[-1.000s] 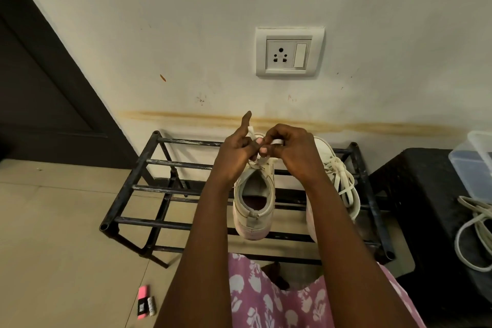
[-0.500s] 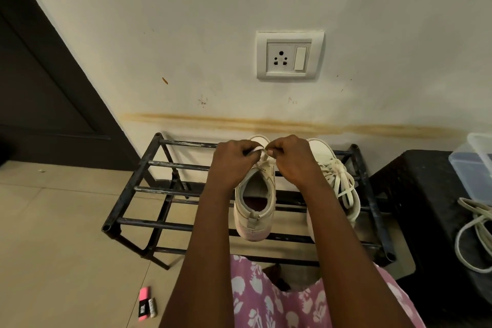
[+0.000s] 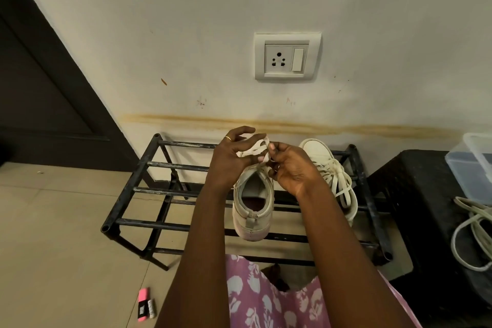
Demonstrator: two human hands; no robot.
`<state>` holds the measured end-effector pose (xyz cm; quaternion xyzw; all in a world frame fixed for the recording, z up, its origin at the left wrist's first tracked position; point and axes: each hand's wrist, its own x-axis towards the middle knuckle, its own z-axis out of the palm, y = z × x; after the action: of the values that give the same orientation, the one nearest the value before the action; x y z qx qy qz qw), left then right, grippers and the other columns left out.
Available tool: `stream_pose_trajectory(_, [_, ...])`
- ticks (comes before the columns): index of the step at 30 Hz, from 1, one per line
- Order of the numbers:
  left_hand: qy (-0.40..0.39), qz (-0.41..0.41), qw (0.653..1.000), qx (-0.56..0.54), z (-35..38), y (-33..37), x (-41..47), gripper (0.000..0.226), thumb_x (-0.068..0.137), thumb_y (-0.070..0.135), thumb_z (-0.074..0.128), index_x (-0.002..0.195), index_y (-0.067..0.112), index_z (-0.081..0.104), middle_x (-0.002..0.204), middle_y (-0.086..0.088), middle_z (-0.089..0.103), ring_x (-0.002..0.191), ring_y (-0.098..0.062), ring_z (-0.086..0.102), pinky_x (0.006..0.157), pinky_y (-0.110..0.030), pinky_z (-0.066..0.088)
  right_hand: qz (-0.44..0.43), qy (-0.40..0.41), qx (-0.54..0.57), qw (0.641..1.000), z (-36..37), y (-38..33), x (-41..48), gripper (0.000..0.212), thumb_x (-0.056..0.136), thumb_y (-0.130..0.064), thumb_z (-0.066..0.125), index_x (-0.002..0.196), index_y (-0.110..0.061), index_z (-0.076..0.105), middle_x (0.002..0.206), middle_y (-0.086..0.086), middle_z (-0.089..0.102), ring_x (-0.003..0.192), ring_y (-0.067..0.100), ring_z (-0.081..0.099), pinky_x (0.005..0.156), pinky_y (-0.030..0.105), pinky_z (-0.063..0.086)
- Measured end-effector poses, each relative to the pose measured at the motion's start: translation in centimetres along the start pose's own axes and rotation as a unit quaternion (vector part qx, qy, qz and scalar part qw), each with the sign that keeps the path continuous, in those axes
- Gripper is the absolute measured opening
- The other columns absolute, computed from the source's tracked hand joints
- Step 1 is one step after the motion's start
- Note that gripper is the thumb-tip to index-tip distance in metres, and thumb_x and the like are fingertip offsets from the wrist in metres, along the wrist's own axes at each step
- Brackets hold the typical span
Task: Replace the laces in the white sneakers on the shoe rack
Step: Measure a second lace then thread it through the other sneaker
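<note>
While the near white sneaker (image 3: 253, 210) is sitting on the top bars of the black shoe rack (image 3: 159, 190), heel toward the person and toe toward the wall, both grips are meeting just above its tongue. The left grip (image 3: 231, 160) is curling round a loop of the white lace (image 3: 256, 147), with thumb and forefinger pinching it and the other fingers lifting clear; a ring (image 3: 228, 138) is showing on one of those fingers. The right grip (image 3: 292, 170) is pinching the same lace at its fingertips, touching the left grip's thumb. The lace is running down from the two grips into the upper eyelets of the shoe.

The second white sneaker (image 3: 319, 154) is lying just beside the first, to its right on the same rack, with its laces threaded and hanging loose over its side. A black desk (image 3: 426, 194) is standing to the right of the rack, carrying a clear plastic box (image 3: 476, 168) and a coil of whitish cord or lace (image 3: 471, 226). A pink marker (image 3: 143, 303) is lying on the tiled floor at lower left. A wall socket (image 3: 287, 56) is sitting above the rack.
</note>
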<state>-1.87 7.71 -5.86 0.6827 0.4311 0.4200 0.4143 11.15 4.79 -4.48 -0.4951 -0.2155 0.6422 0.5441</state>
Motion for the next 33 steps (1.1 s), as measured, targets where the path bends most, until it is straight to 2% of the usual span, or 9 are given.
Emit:
stream_pose_trajectory(5, [0.032,0.013,0.997,-0.065,0.3,0.7,-0.2,0.026,0.083,-0.001,0.063,0.103,0.016,0.067,0.112,0.014,0.055,0.095,0.017,0.052,0.076,-0.003,0.041,-0.051,0.014,-0.062,0.997,0.1,0.0,-0.5,0.021,0.087,0.008,0.055,0.078,-0.008,0.066,0.064,0.000,0.064,0.055,0.007,0.053,0.048,0.019,0.042])
stream_pose_trajectory(10, [0.048,-0.067,0.987,-0.136,0.4,0.6,-0.9,0.020,0.095,0.007,0.049,0.085,0.003,0.067,0.081,0.014,0.067,0.073,0.012,0.061,0.057,-0.004,0.042,-0.111,0.056,-0.189,0.974,-0.6,-0.5,-0.3,0.013,0.080,0.004,0.067,0.075,-0.007,0.069,0.072,0.007,0.067,0.057,0.013,0.060,0.053,0.021,0.052])
stream_pose_trajectory(14, [0.089,-0.120,0.974,-0.170,-0.3,-0.6,-0.7,0.033,0.095,0.011,0.051,0.066,0.016,0.067,0.065,0.010,0.068,0.068,-0.003,0.063,0.066,-0.021,0.050,-0.139,0.090,-0.310,0.936,-1.7,-1.1,-0.1,0.011,0.079,0.006,0.068,0.076,-0.004,0.072,0.068,0.004,0.067,0.057,0.015,0.060,0.052,0.021,0.051])
stream_pose_trajectory(16, [0.105,-0.131,0.977,-0.134,-0.6,-1.2,-0.6,0.035,0.094,0.014,0.054,0.062,0.021,0.067,0.070,0.006,0.068,0.071,-0.004,0.062,0.071,-0.024,0.048,-0.143,0.107,-0.395,0.901,-2.1,-1.2,0.0,0.017,0.080,0.007,0.065,0.072,-0.006,0.072,0.064,0.002,0.065,0.057,0.012,0.058,0.057,0.022,0.051])
stream_pose_trajectory(18, [0.126,-0.136,0.978,-0.093,-0.8,-1.5,-0.8,0.031,0.093,0.013,0.054,0.065,0.018,0.065,0.073,0.005,0.067,0.073,-0.001,0.060,0.072,-0.017,0.044,-0.144,0.122,-0.466,0.864,-2.5,-1.4,0.1,0.017,0.081,0.006,0.062,0.077,-0.005,0.074,0.066,0.000,0.063,0.057,0.007,0.054,0.058,0.013,0.046])
stream_pose_trajectory(21, [0.135,-0.142,0.980,-0.041,-1.0,-1.7,-0.9,0.029,0.094,0.014,0.055,0.067,0.015,0.065,0.076,-0.001,0.067,0.078,-0.011,0.058,0.073,-0.022,0.041,-0.152,0.133,-0.532,0.822,-2.7,-1.4,-0.1,0.015,0.083,0.004,0.063,0.089,-0.003,0.074,0.073,0.002,0.062,0.057,0.000,0.047,0.049,0.002,0.033])
stream_pose_trajectory(25, [0.143,-0.149,0.977,0.044,-1.1,-2.1,-1.1,0.031,0.093,0.017,0.055,0.064,0.019,0.063,0.070,-0.002,0.063,0.066,-0.012,0.050,0.068,-0.028,0.037,-0.140,0.148,-0.576,0.792,-2.6,-1.2,0.0,0.016,0.083,0.005,0.060,0.086,-0.001,0.075,0.087,0.016,0.071,0.070,0.015,0.054,0.068,0.017,0.037])
stream_pose_trajectory(28, [0.145,-0.162,0.971,0.096,-1.2,-2.2,-1.3,0.028,0.094,0.018,0.054,0.068,0.017,0.065,0.059,0.006,0.058,0.059,-0.007,0.046,0.070,-0.029,0.036,-0.129,0.158,-0.596,0.777,-2.7,-0.9,0.0,0.016,0.085,0.003,0.060,0.087,-0.003,0.075,0.089,0.017,0.071,0.073,0.019,0.057,0.069,0.021,0.039])
stream_pose_trajectory(33, [0.149,-0.175,0.964,0.136,-1.4,-2.7,-1.4,0.028,0.094,0.020,0.053,0.073,0.015,0.070,0.078,-0.003,0.069,0.087,-0.027,0.061,0.088,-0.045,0.045,-0.123,0.165,-0.622,0.756,-2.6,-0.9,-0.2,0.019,0.088,0.000,0.058,0.092,-0.005,0.075,0.092,0.015,0.071,0.087,0.026,0.065,0.070,0.024,0.044])
